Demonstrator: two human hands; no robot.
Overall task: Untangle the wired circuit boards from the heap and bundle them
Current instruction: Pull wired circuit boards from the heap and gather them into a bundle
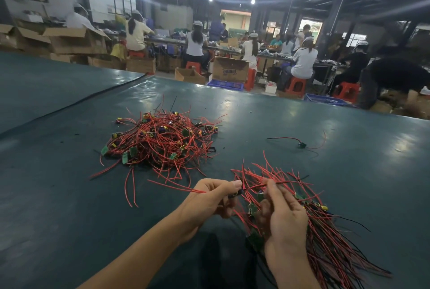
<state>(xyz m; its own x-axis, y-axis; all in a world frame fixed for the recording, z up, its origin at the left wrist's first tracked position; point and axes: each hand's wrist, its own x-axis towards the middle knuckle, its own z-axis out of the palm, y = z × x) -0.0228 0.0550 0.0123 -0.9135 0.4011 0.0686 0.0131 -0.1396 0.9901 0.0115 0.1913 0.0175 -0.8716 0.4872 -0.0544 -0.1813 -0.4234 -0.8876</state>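
The person's left hand (211, 198) is sitting low centre of the frame with its fingers curled in. Thumb and forefinger are pinching the small dark part of one wired board (237, 193), and its red wire is trailing off to the left past the knuckles. The right hand (283, 216) is hanging just beside it at lower right, back of the hand to the camera, fingers wrapping round the bundle (325, 237). Its fingertips are also nipping a red wire that's running across to the left hand. Both forearms are coming in from the bottom edge and angling toward each other.

The bundle's wires are fanning up past the right fingertips and streaming down toward the lower right corner, with a few green boards peeking out by the palm.

The heap (160, 139) is lying centre left, above the left hand and well apart from it, though a few loose red ends are reaching down that way. One stray board (302, 144) is lying on its own right of centre.

It's all on a table (69, 195) under a dark green sheet, with bare sheet showing left of the left forearm and between heap and stray board. A seam (69, 104) is cutting diagonally across the upper left. The far edge (290, 98) is running across mid-frame, and beyond it are a cardboard box (230, 70), red stools (296, 85) and seated workers (302, 60).
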